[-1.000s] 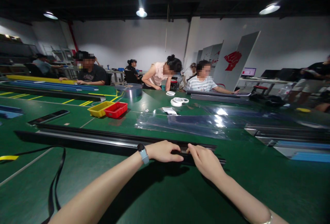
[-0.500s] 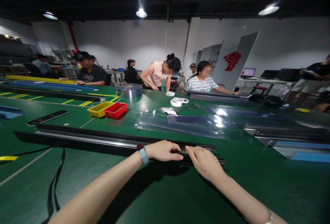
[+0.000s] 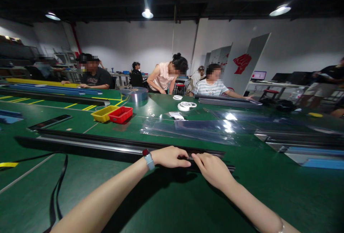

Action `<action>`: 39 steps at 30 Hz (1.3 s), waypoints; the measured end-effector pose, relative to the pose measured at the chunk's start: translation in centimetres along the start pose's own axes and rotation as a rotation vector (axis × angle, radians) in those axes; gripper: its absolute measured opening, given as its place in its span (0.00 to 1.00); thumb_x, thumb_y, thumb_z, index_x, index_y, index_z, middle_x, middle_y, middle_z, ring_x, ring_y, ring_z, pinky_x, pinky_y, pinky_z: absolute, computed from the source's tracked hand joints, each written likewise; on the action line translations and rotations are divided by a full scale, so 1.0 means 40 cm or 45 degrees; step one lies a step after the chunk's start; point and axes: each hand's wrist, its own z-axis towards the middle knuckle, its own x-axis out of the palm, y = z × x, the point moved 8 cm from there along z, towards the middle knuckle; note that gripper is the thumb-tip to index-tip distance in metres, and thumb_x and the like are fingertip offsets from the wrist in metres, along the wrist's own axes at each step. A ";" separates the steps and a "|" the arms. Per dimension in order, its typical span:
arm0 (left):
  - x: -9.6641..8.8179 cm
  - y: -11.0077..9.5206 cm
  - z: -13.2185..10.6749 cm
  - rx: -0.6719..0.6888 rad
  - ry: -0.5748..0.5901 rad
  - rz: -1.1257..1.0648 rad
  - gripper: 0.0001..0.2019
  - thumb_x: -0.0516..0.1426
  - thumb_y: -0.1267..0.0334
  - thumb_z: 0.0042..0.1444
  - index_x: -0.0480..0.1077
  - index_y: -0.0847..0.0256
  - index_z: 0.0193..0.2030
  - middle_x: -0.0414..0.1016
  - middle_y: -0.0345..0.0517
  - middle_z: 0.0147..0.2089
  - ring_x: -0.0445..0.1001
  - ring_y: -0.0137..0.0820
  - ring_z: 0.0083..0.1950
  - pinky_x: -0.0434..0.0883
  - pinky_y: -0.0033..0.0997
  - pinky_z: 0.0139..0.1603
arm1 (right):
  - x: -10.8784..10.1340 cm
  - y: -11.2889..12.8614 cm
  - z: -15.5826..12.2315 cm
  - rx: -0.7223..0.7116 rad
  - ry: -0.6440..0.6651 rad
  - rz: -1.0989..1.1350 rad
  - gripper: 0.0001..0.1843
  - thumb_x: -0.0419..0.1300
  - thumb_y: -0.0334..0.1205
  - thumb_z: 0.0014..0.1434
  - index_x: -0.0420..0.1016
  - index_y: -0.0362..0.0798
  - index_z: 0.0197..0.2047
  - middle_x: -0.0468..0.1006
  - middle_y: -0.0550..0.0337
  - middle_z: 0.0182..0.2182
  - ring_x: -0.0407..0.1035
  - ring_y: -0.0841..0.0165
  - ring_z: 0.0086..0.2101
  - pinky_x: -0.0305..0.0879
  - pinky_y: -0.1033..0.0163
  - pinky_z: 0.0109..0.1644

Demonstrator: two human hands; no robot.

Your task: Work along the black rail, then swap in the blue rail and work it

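Note:
A long black rail [image 3: 88,144] with a silvery inner strip lies across the green table [image 3: 172,204] in front of me. My left hand [image 3: 170,156], with a watch on the wrist, rests on the rail near its right end, fingers curled over its top edge. My right hand [image 3: 212,169] presses on the same rail just to the right, fingertips almost touching those of the left hand. The rail's right end [image 3: 228,168] sticks out past my right hand.
A loose black strip [image 3: 55,193] trails at the lower left. Clear plastic sheets [image 3: 193,127], a yellow tray [image 3: 104,113], a red tray [image 3: 121,114] and white tape rolls [image 3: 186,105] lie farther back. More rails [image 3: 298,138] lie at right. Several people work at the far side.
My right hand has slid a little to the left along the rail, closer to my left hand. The left hand has stayed put.

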 end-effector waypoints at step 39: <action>0.005 -0.002 0.002 0.026 0.024 0.056 0.19 0.46 0.48 0.55 0.64 0.55 0.47 0.72 0.39 0.42 0.70 0.29 0.39 0.62 0.23 0.38 | 0.004 -0.015 0.000 0.080 0.040 0.098 0.25 0.37 0.49 0.61 0.72 0.51 0.30 0.74 0.59 0.26 0.68 0.69 0.28 0.57 0.66 0.32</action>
